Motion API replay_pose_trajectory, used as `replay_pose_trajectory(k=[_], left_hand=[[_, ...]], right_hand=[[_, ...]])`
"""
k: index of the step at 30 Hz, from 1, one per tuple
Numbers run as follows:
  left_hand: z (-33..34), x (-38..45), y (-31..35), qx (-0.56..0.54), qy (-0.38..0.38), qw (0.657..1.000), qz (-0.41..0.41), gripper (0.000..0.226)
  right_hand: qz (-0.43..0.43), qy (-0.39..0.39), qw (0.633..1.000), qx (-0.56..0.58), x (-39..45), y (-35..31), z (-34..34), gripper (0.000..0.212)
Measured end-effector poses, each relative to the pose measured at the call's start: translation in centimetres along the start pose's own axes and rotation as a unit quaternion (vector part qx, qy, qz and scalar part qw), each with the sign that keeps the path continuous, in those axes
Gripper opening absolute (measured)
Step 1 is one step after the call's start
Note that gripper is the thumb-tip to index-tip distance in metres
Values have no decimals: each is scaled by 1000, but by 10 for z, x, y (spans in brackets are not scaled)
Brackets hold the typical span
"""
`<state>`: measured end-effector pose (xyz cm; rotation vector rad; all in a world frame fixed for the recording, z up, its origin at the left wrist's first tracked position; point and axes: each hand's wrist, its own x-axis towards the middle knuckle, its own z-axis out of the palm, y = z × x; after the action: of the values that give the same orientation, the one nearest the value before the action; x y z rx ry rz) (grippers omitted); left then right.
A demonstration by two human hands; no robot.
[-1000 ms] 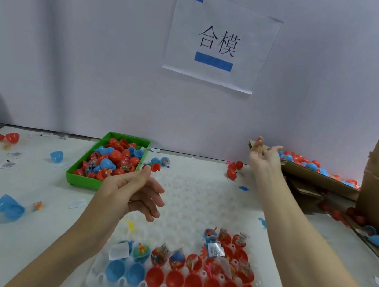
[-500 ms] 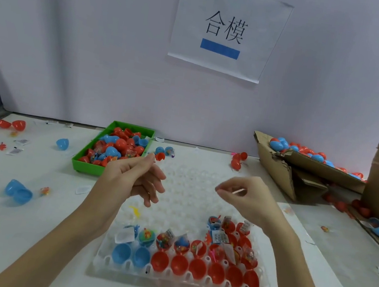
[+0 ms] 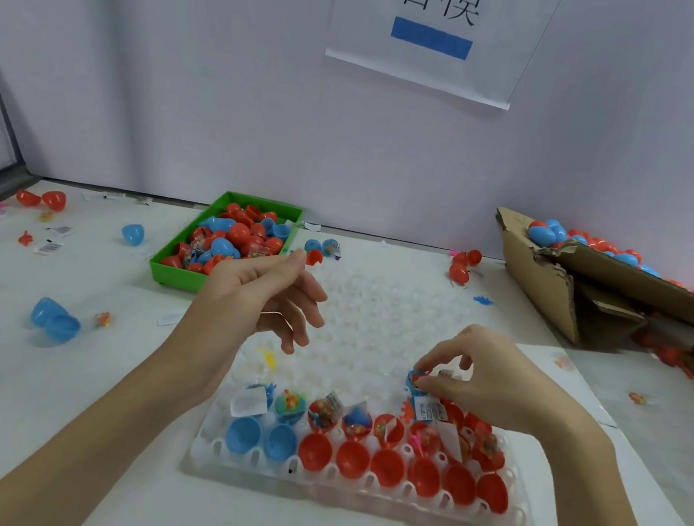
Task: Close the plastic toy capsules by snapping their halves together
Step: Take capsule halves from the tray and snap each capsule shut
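Wall sign (image 3: 435,23) reads "合模"; right hand (image 3: 494,379) pinches blue capsule (image 3: 417,379), left hand (image 3: 258,299) loose.

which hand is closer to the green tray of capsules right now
Left. The left hand hovers just right of the green tray, empty, while the right hand is farther right, pinching a blue capsule half over the clear tray.

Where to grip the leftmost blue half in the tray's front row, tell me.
Pinch the blue half by its open rim, coming straight down from above. It sits cup-up in the clear tray, which hides its rounded bottom, and a neighbouring half blocks its right side.
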<state>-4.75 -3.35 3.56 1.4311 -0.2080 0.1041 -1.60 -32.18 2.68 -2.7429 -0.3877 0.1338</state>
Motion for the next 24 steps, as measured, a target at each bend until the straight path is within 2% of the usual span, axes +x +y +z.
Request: replay_pose_trajectory(k=[7, 11, 14, 15, 18, 21, 24], left_hand=[[1, 0, -2, 6, -10, 1000, -2, 44], [0, 1, -2, 14, -10, 1000, -2, 43], [0, 1, -3, 24, -8, 1000, 11, 37], [1, 0, -4, 38, -4, 999, 22, 34], [5, -2, -8, 144, 10, 987, 74, 25], [13, -7, -15, 237, -26, 963, 124, 23], [21, -12, -25, 298, -60, 938, 165, 31]], right_hand=[[-3, 29, 1000, -10, 3, -8, 2, 7], [-12, 74, 997, 2, 2, -7, -3, 16], [-18, 127, 991, 27, -1, -5, -8, 11], [-20, 149, 988, 45, -2, -6, -10, 9], [-44, 211, 972, 95, -3, -13, -11, 20], [-58, 240, 963, 113, 0, -28, -1, 17], [-85, 281, 951, 94, 4, -44, 15, 15]])
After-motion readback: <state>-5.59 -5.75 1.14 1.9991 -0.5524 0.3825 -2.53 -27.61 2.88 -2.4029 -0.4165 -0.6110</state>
